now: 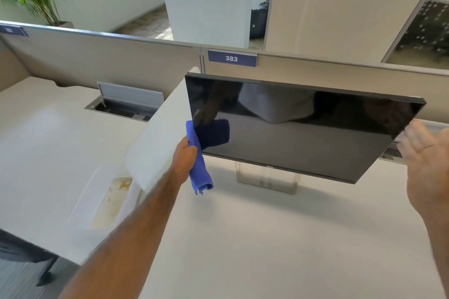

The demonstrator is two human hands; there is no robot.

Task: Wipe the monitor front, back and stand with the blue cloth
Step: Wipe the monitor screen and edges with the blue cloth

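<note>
A dark monitor (303,126) stands tilted on a pale surface (267,238). The left hand (185,160) grips a blue cloth (198,167) at the screen's lower left corner. The right hand (427,165), fingers spread, hovers by the right edge. Front wiping seems underway; next, likely sweeping across the glass.

- Cloth (198,165): bright blue, plain; its reflection on the screen reads dark navy.
- Monitor (303,128): glossy black screen, thin black bezel, small pale logo on the lower edge.
- Stand (267,177): silver-grey.
- Counter (267,238): off-white, plain.
- Divider (158,138): white.
- Partition (121,58): beige with a grey top rail.
- Label (232,58): dark blue, white "383".
- Planter (206,7): white, holding green palms.
- Stain (111,201): yellow-brown.
</note>
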